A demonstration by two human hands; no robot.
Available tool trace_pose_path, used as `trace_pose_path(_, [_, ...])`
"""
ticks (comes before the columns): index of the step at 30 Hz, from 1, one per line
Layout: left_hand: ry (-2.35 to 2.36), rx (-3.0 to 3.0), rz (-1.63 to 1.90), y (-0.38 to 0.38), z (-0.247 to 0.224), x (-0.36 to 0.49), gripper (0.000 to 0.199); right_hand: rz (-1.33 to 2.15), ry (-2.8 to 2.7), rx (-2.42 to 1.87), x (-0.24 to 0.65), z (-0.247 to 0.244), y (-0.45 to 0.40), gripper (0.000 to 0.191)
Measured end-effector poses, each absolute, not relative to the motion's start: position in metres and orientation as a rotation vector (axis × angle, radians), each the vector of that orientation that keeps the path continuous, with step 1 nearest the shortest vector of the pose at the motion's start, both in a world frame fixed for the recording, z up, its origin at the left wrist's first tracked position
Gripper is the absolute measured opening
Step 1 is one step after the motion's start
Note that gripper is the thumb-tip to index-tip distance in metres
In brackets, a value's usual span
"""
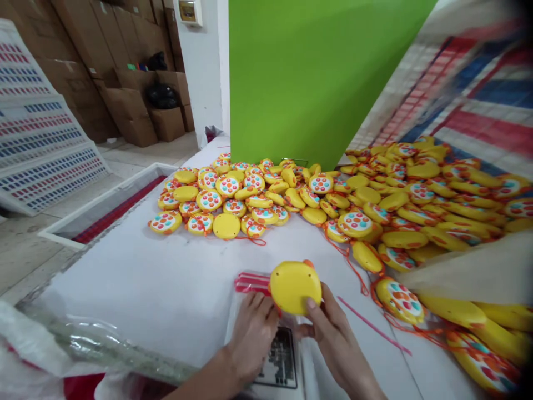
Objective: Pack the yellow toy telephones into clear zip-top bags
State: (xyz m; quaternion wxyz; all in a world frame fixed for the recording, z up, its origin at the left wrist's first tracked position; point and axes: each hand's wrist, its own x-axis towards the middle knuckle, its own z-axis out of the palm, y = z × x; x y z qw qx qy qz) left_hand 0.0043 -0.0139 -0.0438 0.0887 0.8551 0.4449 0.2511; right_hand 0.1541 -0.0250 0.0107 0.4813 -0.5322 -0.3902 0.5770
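A round yellow toy (295,287) is held up in my right hand (333,333), its plain back with small screw holes facing me and my thumb on its lower edge. My left hand (255,333) is closed at the toy's lower left side, where a bit of orange shows; what its fingers pinch is too small to tell. Beneath both hands is a white device with a dark printed panel (280,358). Pink-striped plastic packaging (252,282) lies just beyond my left fingers. One pink strip (375,326) rests on the table to the right.
Piles of yellow toys (227,186) with orange cords spread across the back and right of the white table (137,278). A green panel (320,78) stands behind them. Clear plastic wrap (104,344) lies at the near left. Crates (45,128) and cartons (125,105) stand beyond.
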Motion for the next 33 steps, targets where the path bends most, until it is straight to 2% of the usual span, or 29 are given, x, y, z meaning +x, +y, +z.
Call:
trace_pose_path(6, [1.246, 2.673, 1.103, -0.014, -0.038, 0.002, 0.028, 1.073, -1.762, -1.534, 0.155, 0.002, -0.01, 0.044])
trace_pose_path(11, [1.277, 2.559, 1.224, -0.011, -0.024, -0.014, 0.021, 0.975, -1.806, -1.577, 0.169, -0.004, -0.013, 0.053])
trace_pose_path(14, [1.405, 2.175, 1.31, -0.012, -0.011, -0.036, 0.016, 0.894, -1.756, -1.616, 0.175, -0.007, -0.016, 0.057])
trace_pose_path(17, [1.533, 1.587, 1.133, -0.009, -0.003, -0.049, 0.02, 0.873, -1.752, -1.623, 0.177, -0.01, -0.017, 0.059])
trace_pose_path(19, [1.445, 1.368, 0.983, -0.005, -0.004, -0.048, 0.025, 0.856, -1.777, -1.606, 0.176, -0.01, -0.017, 0.057])
trace_pose_path(27, [1.252, 1.242, 0.939, 0.005, -0.016, -0.018, 0.026, 0.772, -2.103, -1.555, 0.174, 0.004, -0.014, 0.037])
trace_pose_path(30, [1.185, 1.106, 0.928, 0.001, -0.013, -0.014, 0.026, 0.566, -2.344, -1.626, 0.169, 0.004, -0.012, 0.037])
trace_pose_path(33, [1.164, 1.072, 0.945, -0.001, -0.013, -0.011, 0.025, 0.354, -2.296, -1.645, 0.157, 0.003, -0.008, 0.023])
